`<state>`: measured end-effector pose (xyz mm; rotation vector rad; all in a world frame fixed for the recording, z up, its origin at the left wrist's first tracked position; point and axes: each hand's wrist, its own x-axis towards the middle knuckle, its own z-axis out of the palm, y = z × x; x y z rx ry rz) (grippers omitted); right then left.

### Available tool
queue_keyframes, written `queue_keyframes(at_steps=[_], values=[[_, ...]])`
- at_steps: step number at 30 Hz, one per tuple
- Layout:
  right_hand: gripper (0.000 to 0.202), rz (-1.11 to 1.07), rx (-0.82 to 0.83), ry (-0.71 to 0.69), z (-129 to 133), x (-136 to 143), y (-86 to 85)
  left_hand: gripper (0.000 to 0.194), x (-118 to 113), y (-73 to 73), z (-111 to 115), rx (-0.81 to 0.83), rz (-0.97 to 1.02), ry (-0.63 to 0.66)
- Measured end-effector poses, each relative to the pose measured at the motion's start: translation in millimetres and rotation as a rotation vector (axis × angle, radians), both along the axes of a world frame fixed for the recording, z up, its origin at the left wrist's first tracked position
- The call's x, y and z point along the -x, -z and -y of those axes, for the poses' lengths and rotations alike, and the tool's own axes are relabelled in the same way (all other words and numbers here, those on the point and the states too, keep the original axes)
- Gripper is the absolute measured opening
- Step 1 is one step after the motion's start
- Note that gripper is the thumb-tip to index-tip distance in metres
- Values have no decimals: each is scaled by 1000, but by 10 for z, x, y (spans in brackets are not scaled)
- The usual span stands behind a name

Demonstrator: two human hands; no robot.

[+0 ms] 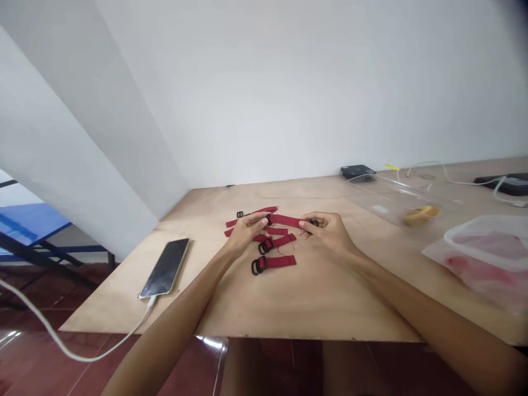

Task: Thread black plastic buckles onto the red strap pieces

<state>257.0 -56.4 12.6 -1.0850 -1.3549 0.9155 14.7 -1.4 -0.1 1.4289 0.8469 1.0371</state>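
A red webbing strap point(285, 220) is stretched between my two hands, a little above the table. My left hand point(247, 232) pinches its left end, where a small black buckle point(269, 219) shows at the fingertips. At the other end my right hand point(329, 230) has its thumb on the strap, with black hardware point(314, 222) partly hidden among the fingers. Below lie two short red straps, the nearer strap point(282, 262) with black rings point(259, 266) and the farther strap point(286, 240) with a black buckle point(266, 245). More red straps lie partly behind my left hand.
A phone point(165, 268) with a white cable lies at the left. A loose black slider point(240, 214) sits behind the straps. At the right are a clear plastic box point(383, 193), a roll of yellow tape point(421, 215), a plastic bag point(487, 236) with red contents and black devices point(358, 171).
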Motion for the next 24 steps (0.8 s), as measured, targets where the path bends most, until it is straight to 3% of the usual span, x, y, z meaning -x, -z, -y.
queue_keyframes(at_steps=[6, 13, 17, 21, 24], values=[[27, 133, -94, 4, 44, 22, -13, 48, -7, -106, 86, -98, -135, -18], [16, 214, -186, -27, 66, 52, 2, 46, -93, -178, 195, -76, -92, 37], [16, 221, -194, -66, 90, 125, 27, 38, -192, -174, 290, -96, -105, 83], [30, 326, -366, -82, 154, 204, 15, 38, -275, -179, 379, -52, -96, 149], [26, 380, -424, -93, 200, 237, 12, 36, -280, -211, 408, -17, -61, 198]])
